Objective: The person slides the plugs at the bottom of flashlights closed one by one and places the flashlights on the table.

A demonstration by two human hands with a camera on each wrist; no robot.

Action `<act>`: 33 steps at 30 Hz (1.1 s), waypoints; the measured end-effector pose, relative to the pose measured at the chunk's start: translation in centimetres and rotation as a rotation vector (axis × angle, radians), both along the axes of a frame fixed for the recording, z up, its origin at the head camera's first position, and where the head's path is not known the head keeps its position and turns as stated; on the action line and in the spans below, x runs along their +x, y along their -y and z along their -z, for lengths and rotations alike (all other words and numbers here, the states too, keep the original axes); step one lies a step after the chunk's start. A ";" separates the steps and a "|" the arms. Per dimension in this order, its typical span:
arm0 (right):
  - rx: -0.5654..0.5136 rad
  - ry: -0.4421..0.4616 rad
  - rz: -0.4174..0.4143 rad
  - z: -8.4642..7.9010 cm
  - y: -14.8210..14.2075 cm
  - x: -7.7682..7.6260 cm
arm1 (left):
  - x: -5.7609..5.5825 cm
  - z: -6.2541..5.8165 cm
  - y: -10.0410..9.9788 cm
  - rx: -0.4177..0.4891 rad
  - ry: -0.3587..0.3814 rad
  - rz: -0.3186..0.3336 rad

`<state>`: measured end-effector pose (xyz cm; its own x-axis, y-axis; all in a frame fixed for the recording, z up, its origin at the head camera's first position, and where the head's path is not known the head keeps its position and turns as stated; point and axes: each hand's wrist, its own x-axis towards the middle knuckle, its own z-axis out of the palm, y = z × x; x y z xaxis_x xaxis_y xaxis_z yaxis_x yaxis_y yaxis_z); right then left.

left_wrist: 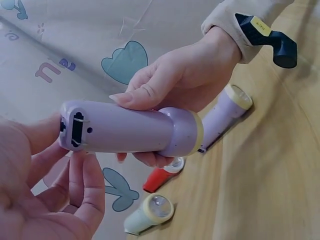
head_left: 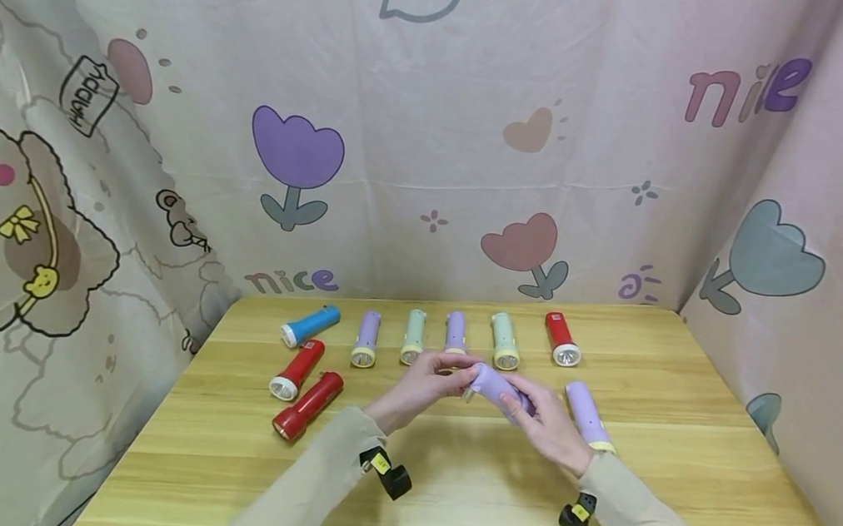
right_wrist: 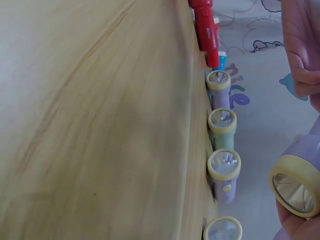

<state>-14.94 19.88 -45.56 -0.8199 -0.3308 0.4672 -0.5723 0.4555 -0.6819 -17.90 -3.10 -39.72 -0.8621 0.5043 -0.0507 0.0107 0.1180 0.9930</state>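
A lilac flashlight [head_left: 495, 386] is held above the table between both hands. My right hand [head_left: 554, 425] grips its body, thumb on top and fingers underneath. At the tail end, my left hand [head_left: 421, 387] pinches the tip with its fingers. In the left wrist view, a dark slot with thin metal prongs [left_wrist: 79, 129] shows at the tail of the flashlight [left_wrist: 125, 129], with a small round hole beside it. The right wrist view shows its cream-rimmed lens [right_wrist: 296, 192]. Just right of my right hand, another lilac flashlight [head_left: 587, 413] lies on the table.
Along the back of the wooden table [head_left: 401, 495] lie lilac, green and red flashlights, including a green one [head_left: 505, 341] and a red one [head_left: 561, 335]. At the left are a blue flashlight [head_left: 311, 324] and two red ones. A patterned curtain [head_left: 418, 129] hangs behind.
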 end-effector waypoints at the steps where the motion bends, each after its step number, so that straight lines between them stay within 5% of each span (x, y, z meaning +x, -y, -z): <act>1: 0.001 -0.002 -0.001 0.1 0.0 0.0 | 0.0 0.1 0.0 0.004 0.003 -0.003; 8: -0.013 -0.006 -0.015 0.5 0.1 0.0 | 0.3 1.4 -0.2 0.055 0.039 -0.025; 17: -0.051 0.101 0.000 1.1 0.6 0.4 | 0.7 3.0 -0.8 0.194 0.119 -0.076; 33: -0.052 0.169 0.039 1.3 0.9 0.7 | 0.7 3.5 -1.0 0.172 0.108 -0.132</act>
<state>-14.22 18.95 -46.81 -0.9000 -0.2758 0.3374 -0.4301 0.4369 -0.7900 -17.22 -2.09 -43.22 -0.9153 0.3967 -0.0695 -0.1013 -0.0595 0.9931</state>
